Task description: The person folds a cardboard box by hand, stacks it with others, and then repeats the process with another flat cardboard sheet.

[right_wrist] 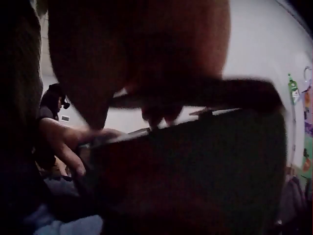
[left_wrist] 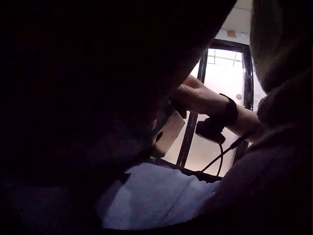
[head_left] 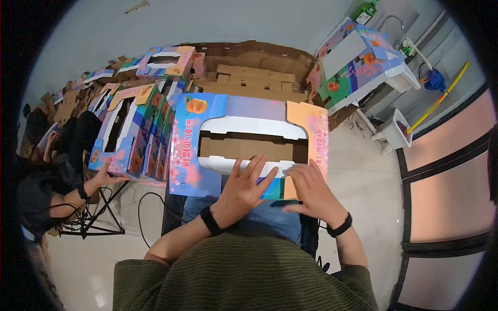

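Observation:
A colourful printed cardboard box [head_left: 199,179] with a large oval opening in its top lies in front of the person, over the lap. White flaps [head_left: 249,126] line the opening, and brown cardboard shows inside. The left hand [head_left: 246,186] rests with spread, fairly straight fingers on the near white flap. To its right, the right hand [head_left: 311,192] lies on the box's near right part, fingers extended and thumb apart. Both wrist views are dark; the right wrist view shows the box side [right_wrist: 195,166] below a blurred hand.
Similar boxes [head_left: 129,129] stand stacked at the left, where another person's hand [head_left: 106,177] touches one. Brown cardboard [head_left: 254,78] lies behind the box. More printed cardboard [head_left: 358,67] sits on a white stand at the right, near a white stool [head_left: 395,129].

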`<action>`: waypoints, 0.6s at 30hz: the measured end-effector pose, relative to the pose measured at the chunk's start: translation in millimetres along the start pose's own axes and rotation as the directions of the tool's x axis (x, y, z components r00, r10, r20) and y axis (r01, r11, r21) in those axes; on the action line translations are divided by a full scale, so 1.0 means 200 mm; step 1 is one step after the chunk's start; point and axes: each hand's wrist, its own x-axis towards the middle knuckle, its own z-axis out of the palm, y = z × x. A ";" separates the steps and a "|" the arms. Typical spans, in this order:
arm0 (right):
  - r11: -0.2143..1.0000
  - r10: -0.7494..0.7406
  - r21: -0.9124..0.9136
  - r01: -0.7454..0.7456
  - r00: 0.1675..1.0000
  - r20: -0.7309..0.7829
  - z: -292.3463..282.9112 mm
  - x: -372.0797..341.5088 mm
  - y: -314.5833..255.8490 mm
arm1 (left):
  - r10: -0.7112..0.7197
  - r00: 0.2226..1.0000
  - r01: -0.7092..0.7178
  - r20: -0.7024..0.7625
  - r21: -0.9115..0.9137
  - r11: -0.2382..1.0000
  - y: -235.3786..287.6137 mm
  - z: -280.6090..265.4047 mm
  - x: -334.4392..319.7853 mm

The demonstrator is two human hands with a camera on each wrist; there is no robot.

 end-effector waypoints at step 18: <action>0.988 0.149 -0.045 -0.147 0.988 0.047 -0.27 0.66 0.57 | -0.045 0.988 0.033 0.150 0.082 0.996 -0.45 -0.19 0.60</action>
